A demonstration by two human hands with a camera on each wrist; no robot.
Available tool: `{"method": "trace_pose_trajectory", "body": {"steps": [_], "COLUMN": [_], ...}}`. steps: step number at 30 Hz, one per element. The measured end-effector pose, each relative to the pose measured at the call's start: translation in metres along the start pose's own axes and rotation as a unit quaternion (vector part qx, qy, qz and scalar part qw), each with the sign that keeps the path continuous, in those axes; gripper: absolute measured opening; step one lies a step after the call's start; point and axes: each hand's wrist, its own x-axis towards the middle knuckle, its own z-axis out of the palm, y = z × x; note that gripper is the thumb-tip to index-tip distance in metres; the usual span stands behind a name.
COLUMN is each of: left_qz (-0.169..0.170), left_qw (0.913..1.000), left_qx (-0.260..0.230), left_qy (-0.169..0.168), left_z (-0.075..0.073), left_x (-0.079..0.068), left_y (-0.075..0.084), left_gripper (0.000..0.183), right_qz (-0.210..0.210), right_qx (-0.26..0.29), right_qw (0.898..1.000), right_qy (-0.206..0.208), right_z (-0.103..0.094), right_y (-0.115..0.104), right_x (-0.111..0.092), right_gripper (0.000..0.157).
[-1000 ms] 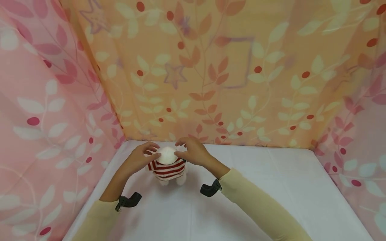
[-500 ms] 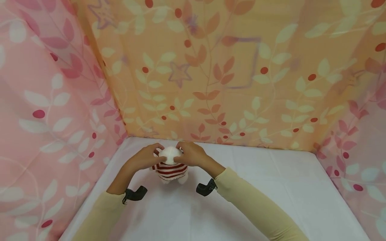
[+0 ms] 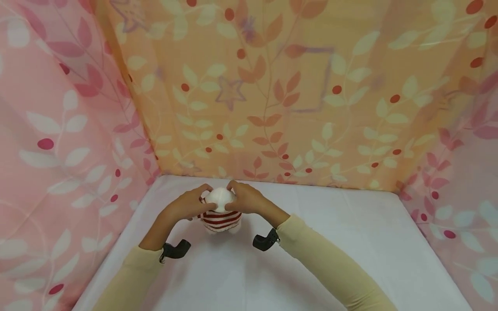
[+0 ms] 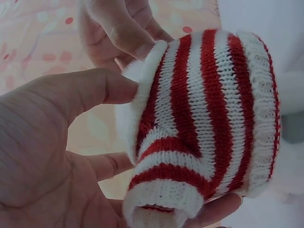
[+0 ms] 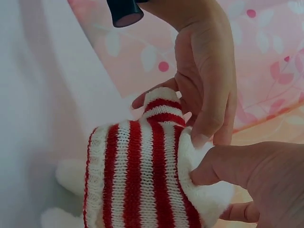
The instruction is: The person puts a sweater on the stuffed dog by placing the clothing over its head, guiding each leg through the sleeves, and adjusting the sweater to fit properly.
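A white stuffed toy (image 3: 220, 198) wears a knitted sweater (image 3: 221, 221) with red and white stripes. In the head view its round white top faces me, near the back of the table. My left hand (image 3: 188, 204) holds it from the left, the thumb at the sweater's collar and fingers reaching round the side and sleeve in the left wrist view. From the other side my right hand (image 3: 250, 198) grips the toy, its thumb (image 5: 209, 166) pressed on the white part beside the collar. Both thumbs lie close together; the far fingertips are partly hidden behind the toy.
A white-covered table (image 3: 330, 242) spreads in front of me. Behind it hangs an orange leaf-patterned curtain (image 3: 272, 86), with a pink one (image 3: 70, 172) at the left and another at the right. Each wrist carries a black camera mount (image 3: 177, 249).
Both hands have come inward onto the toy's white top, thumbs now nearer each other and fingers curled round its sides. Over the last half second they have hardly moved.
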Motion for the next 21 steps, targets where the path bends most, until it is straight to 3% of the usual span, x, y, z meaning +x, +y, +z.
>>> {"method": "trace_pose_trajectory", "body": {"steps": [7,13,18,21], "left_qz": [-0.012,-0.036,-0.027,-0.014], "left_qw": [0.9992,0.9965,0.9911,0.9844], "left_qx": [-0.038,-0.071,-0.129,-0.175], "left_qy": [0.003,-0.026,-0.019,-0.004], "left_z": [0.005,0.012,0.02,0.024], "left_x": [0.002,0.0,0.001,0.003], "left_y": [-0.001,-0.003,-0.006,-0.006], "left_gripper": [0.059,0.066,0.063,0.058], "right_qz": [0.011,0.037,0.068,0.063], "right_qx": [0.023,0.029,0.102,0.137], "right_qw": [1.0,0.998,0.992,0.988], "right_qy": [-0.012,-0.029,-0.04,-0.028], "right_z": [0.0,0.006,0.008,0.011], "right_y": [0.007,0.016,0.018,0.018], "right_x": [0.0,-0.004,-0.007,-0.007], "right_gripper": [0.048,0.056,0.057,0.052]}}
